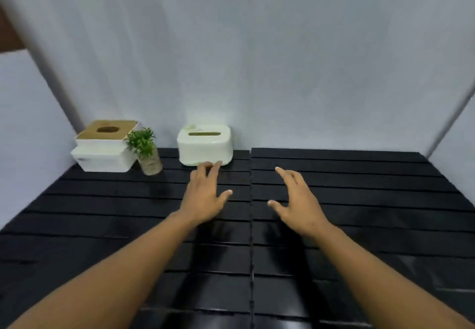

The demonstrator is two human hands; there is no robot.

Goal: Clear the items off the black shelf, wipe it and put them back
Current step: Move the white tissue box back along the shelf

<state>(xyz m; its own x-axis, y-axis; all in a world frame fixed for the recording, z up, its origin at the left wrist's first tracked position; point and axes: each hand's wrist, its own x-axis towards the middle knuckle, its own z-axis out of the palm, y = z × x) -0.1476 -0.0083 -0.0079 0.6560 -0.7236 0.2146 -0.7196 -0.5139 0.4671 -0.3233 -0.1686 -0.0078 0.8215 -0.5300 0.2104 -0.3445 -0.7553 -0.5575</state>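
Observation:
The black slatted shelf (347, 200) fills the lower view. A pale green tissue box (204, 144) with a slot in its lid stands at the back centre against the wall. Left of it are a small green plant in a glass pot (146, 152) and a white box with a wooden lid (105, 148) in the back left corner. My left hand (205, 195) reaches forward with straight fingers, its fingertips at the base of the tissue box. My right hand (295, 200) hovers open over the shelf, to the right of the box, holding nothing.
A grey-white wall rises behind the shelf, with side walls at the left and right. A seam (251, 225) runs front to back through the middle of the shelf. The right half of the shelf holds nothing.

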